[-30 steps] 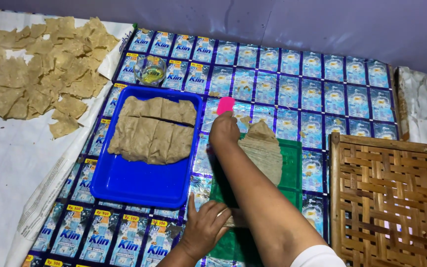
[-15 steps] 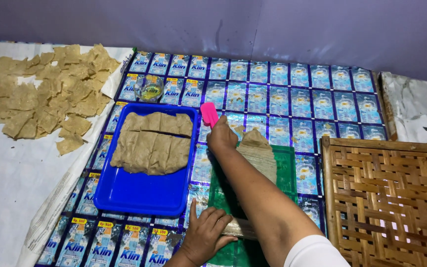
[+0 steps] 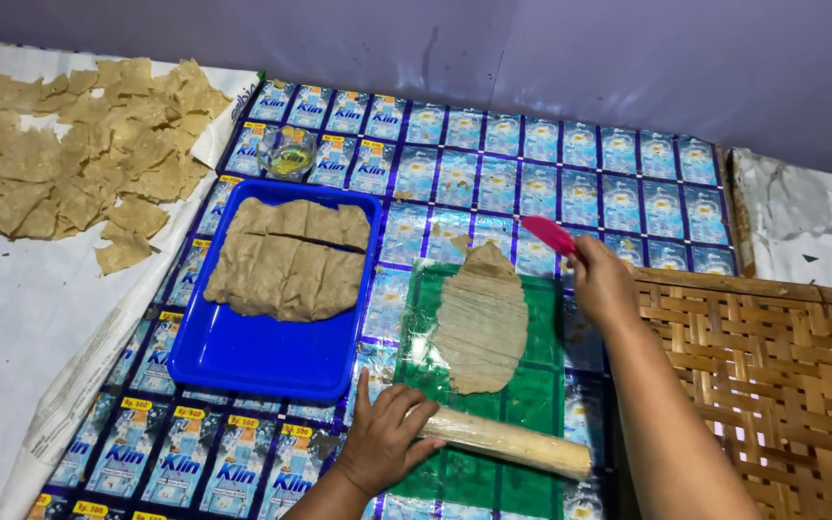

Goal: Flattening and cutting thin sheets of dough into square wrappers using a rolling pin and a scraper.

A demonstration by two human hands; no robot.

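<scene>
- View from above of a floor workspace covered by a mat of shiny blue-and-white sachets joined in rows.
- The left hand lies near the bottom centre, palm down, fingers spread, resting on the left end of a pale wooden roller. The fingers press on it rather than wrap around it.
- The roller lies nearly level, tilted slightly down to the right, across a green sheet.
- On the green sheet, just above the roller, lies a thin, flat, tan piece of dough, taller than wide, with a ridged surface and a pointed top.
- The right hand is at the sheet's upper right corner, closed around the handle of a pink scraper. The blade points up and left and sits just right of the dough's tip, apart from it.
- Left of the sheet is a blue tray holding a slab of the same dough, cut into strips.
- Above the tray stands a small glass with yellowish liquid.
- Far left, many flattened dough pieces are spread on white paper.
- Right of the arm lies a woven bamboo tray.
</scene>
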